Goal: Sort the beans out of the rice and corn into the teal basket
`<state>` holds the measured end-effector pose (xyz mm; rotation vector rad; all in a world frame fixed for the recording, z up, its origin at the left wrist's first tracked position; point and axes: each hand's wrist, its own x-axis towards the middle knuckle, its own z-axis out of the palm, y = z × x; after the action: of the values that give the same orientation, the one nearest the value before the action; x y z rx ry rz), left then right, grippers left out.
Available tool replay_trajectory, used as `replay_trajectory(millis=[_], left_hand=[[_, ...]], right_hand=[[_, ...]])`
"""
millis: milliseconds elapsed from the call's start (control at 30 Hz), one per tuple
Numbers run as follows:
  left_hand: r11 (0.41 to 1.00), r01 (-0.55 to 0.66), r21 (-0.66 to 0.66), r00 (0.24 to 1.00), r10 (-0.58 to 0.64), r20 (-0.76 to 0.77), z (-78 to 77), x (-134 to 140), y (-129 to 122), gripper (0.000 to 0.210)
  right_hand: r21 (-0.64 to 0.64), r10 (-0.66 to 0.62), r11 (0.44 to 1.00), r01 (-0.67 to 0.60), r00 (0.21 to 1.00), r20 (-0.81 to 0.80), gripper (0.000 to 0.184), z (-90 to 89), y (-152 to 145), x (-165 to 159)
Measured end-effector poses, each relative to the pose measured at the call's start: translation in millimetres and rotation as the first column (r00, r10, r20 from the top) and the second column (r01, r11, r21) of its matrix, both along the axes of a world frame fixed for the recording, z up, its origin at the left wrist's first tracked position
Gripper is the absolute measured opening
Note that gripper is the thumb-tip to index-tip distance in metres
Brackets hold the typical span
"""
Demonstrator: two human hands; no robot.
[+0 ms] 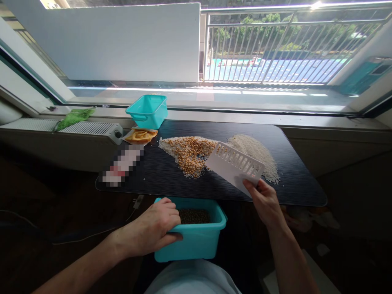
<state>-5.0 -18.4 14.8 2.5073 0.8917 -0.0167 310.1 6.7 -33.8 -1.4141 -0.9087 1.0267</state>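
My left hand (163,224) grips the left rim of a turquoise plastic bin (196,243) below the table's near edge. Small dark grains (194,216) lie inside that bin. Between the thumb and fingers of my right hand (265,200) is a flat white slotted plastic scraper (228,169), tilted over the table with its slots on the far side. Just left of it spreads a pile of yellow beans mixed with white grains (190,153). Behind and to its right lies a heap of white rice-like grains (254,153), partly covered by the scraper.
A second turquoise bin (148,112) stands at the back left of the black table (294,179). Before it sits a yellow-brown item (141,135) on a wrapper. A green cloth (75,117) rests on the radiator (92,130). A window lies beyond the table.
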Motion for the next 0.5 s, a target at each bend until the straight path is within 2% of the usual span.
replay_trajectory(millis=[100,300,500], left_hand=[[1.0,0.003,-0.006,1.0,-0.003,0.004,-0.2,0,1,0.018],[1.0,0.002,-0.023,1.0,-0.002,-0.005,1.0,2,1,0.019],[1.0,0.004,-0.023,1.0,-0.004,0.004,1.0,2,2,0.018]], right_hand=[[-0.012,0.042,0.999,-0.042,0.999,0.004,0.044,-0.1,-4,3],[0.005,-0.026,1.0,0.026,1.0,-0.003,0.047,-0.7,-1,3],[-0.027,0.069,0.997,-0.069,0.998,-0.009,0.043,2.9,-12,3]])
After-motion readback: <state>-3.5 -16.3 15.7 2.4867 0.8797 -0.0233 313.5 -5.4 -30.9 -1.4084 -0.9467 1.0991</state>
